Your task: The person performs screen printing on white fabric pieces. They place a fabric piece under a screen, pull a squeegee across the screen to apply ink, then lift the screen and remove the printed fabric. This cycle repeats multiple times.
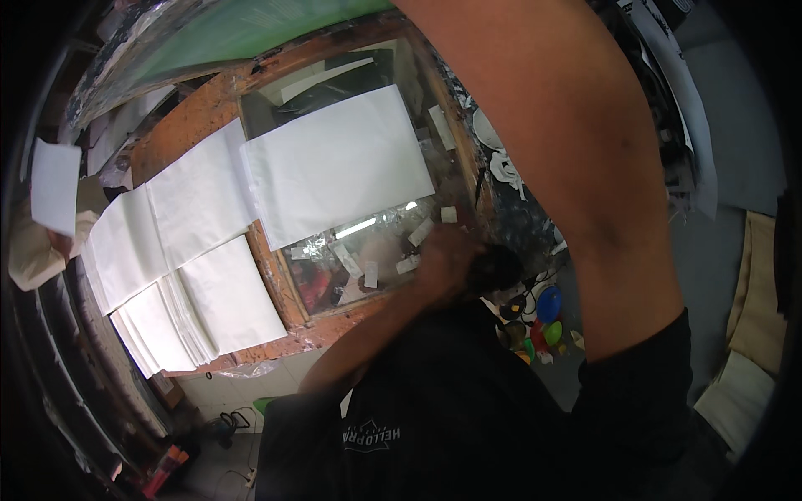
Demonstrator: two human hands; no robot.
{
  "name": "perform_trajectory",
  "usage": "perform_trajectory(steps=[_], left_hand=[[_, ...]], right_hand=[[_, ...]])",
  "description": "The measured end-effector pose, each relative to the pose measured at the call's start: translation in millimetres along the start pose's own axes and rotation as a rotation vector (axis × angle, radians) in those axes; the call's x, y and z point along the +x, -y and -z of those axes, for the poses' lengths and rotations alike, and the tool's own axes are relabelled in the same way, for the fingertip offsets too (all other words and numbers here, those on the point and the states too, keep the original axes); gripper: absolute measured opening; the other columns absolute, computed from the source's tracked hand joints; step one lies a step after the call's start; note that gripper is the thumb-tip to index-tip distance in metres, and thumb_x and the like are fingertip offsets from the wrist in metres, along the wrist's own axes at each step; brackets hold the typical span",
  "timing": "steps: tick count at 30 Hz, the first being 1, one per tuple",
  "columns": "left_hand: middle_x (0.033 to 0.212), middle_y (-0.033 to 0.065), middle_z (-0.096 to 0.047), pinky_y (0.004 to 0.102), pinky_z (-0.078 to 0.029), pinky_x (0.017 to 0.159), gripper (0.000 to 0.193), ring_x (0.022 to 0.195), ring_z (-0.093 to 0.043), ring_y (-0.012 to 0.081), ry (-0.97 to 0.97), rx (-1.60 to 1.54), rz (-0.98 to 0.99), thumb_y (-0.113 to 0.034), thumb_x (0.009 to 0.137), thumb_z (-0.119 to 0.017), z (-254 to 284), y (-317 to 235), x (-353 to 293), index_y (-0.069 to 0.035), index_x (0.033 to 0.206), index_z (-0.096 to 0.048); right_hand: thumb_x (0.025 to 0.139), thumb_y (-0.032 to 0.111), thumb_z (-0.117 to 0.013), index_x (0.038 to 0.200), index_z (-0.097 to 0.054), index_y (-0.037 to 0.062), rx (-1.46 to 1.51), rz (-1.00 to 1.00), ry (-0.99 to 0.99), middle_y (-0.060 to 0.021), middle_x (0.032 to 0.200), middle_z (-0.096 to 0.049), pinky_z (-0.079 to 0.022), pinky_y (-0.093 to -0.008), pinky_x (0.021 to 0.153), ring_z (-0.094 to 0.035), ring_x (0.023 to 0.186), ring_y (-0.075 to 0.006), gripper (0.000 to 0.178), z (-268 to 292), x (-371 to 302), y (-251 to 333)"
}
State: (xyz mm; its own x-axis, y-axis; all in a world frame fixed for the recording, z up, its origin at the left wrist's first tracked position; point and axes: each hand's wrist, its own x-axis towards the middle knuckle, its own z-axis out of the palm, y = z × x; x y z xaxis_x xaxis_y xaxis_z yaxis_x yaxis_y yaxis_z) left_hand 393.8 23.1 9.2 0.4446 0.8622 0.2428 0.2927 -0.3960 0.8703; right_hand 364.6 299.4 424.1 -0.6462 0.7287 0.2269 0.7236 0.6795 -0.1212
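Note:
My left hand is over the near right corner of a glass-topped wooden frame, beside a dark rounded shape that I cannot make out. Its fingers are dim and blurred, so whether they hold anything does not show. My right arm reaches up across the right side, and its hand is beyond the top edge. A white sheet lies flat over much of the glass pane. Several small pale strips, one of them a label-like piece, are scattered on the pane around it.
White sheets and a fanned stack cover the wooden board's left side. A green framed panel slants above the far edge. Colourful small items, including a blue lid, lie low on the right. A cable hangs below the board.

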Motion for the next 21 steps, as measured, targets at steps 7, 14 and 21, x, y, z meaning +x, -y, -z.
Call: perform_trajectory(steps=[7,14,21], left_hand=[[0.099,0.0065,-0.06,0.0456,-0.036,0.093,0.023,0.104,-0.055,0.0281,-0.487,0.486,0.371,-0.033,0.088,-0.075,58,40,70,-0.011,0.087,-0.067],[0.115,0.0067,-0.06,0.0485,-0.032,0.1,0.027,0.116,-0.052,0.0292,-0.306,0.474,0.545,-0.036,0.087,-0.076,55,60,67,-0.013,0.099,-0.071],[0.124,0.0083,-0.058,0.0508,-0.031,0.105,0.029,0.123,-0.05,0.0314,-0.365,0.393,0.435,-0.035,0.089,-0.074,76,34,74,-0.013,0.106,-0.072]], right_hand=[[0.095,0.038,-0.047,0.115,-0.071,0.0004,0.054,-0.005,-0.01,-0.0187,0.116,-0.07,-0.053,-0.0421,0.091,-0.065,0.101,-0.0283,0.049,3,3,-1],[0.093,0.042,-0.054,0.115,-0.071,0.002,0.282,-0.083,-0.009,-0.0163,0.114,-0.07,-0.053,-0.0416,0.091,-0.065,0.1,-0.0272,0.049,5,-5,-3],[0.092,0.039,-0.054,0.111,-0.072,0.002,0.235,-0.018,-0.024,-0.0167,0.108,-0.07,-0.053,-0.0403,0.086,-0.065,0.096,-0.0261,0.046,1,0,-11]])
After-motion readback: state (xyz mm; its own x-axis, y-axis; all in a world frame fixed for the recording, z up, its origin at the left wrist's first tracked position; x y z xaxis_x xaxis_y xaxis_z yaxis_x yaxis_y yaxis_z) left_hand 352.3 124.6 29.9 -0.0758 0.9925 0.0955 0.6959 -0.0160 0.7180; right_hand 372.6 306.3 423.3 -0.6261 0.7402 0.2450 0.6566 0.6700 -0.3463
